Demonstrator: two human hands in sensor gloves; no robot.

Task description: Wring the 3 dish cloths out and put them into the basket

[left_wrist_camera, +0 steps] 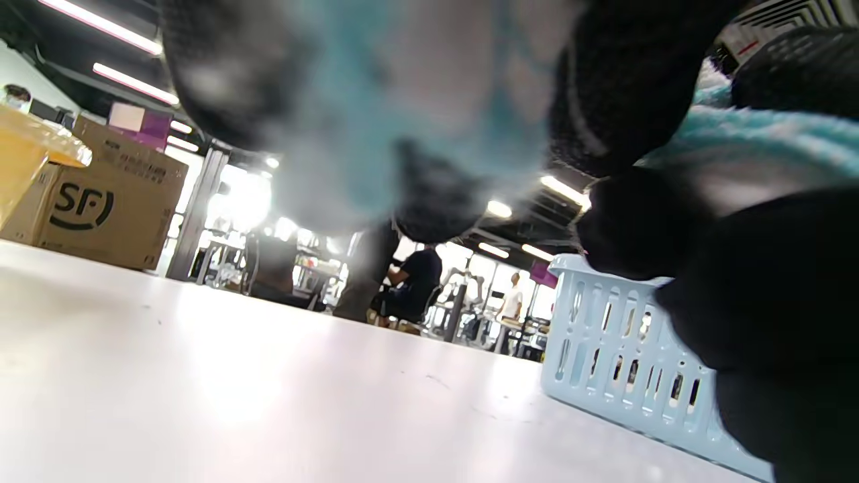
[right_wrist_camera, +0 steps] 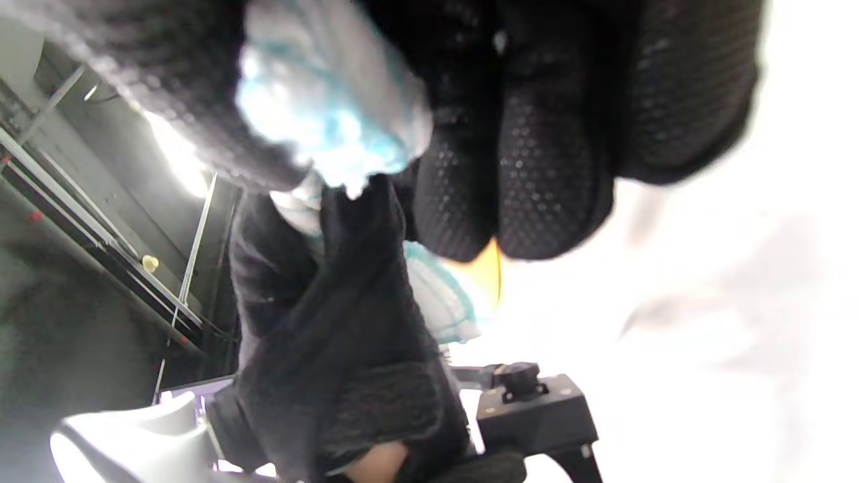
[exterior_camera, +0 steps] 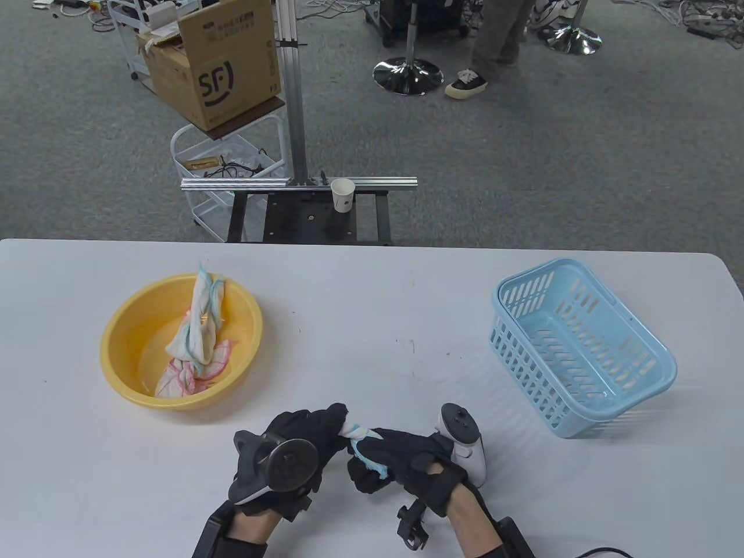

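Note:
A white cloth with blue edging (exterior_camera: 361, 444) is twisted between both hands near the table's front edge. My left hand (exterior_camera: 302, 447) grips its left end and my right hand (exterior_camera: 395, 462) grips its right end; most of the cloth is hidden inside the gloves. In the right wrist view the cloth (right_wrist_camera: 329, 114) bulges out between curled fingers (right_wrist_camera: 523, 168); in the left wrist view it (left_wrist_camera: 751, 144) runs between dark fingers. Two more twisted cloths, one blue-edged (exterior_camera: 200, 319) and one pink-edged (exterior_camera: 186, 372), lie in the yellow basin (exterior_camera: 116, 349). The blue basket (exterior_camera: 657, 360) stands empty at the right.
A paper cup (exterior_camera: 342, 195) sits on a metal frame beyond the table's far edge. A cardboard box (exterior_camera: 215, 64) on a white cart and a person's legs (exterior_camera: 494, 40) stand farther back on the carpet.

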